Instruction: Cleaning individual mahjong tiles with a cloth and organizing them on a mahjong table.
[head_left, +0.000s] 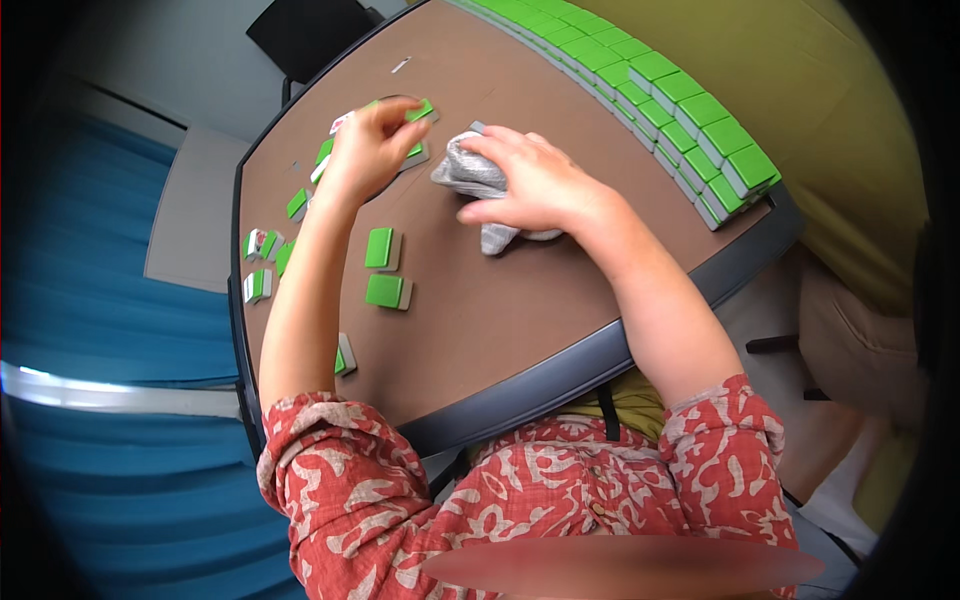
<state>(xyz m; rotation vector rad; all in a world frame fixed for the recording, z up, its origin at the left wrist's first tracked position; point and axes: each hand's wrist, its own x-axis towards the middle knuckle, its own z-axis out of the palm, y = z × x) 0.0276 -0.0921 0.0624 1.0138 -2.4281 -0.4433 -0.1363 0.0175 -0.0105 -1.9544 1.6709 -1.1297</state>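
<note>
My left hand (367, 154) reaches over the round centre of a brown mahjong table (450, 337). Between its thumb and fingertips is a green-backed mahjong tile (422, 111); the hand is a little blurred. Another tile (415, 155) lies just below the thumb. My right hand (536, 180) grips a bunched grey cloth (476, 176) on the tabletop, thumb on the near side and fingers over the top. Part of a small grey object (478, 126) shows behind the cloth. Two green-backed tiles (383, 249) (388, 292) lie between my forearms.
Stacked rows of green-backed tiles (652, 105) line the right side of the table. Several loose tiles (298, 204) are scattered at the left, some partly behind my left forearm. One tile (345, 356) lies near that elbow. A dark raised rim (525, 386) borders the table.
</note>
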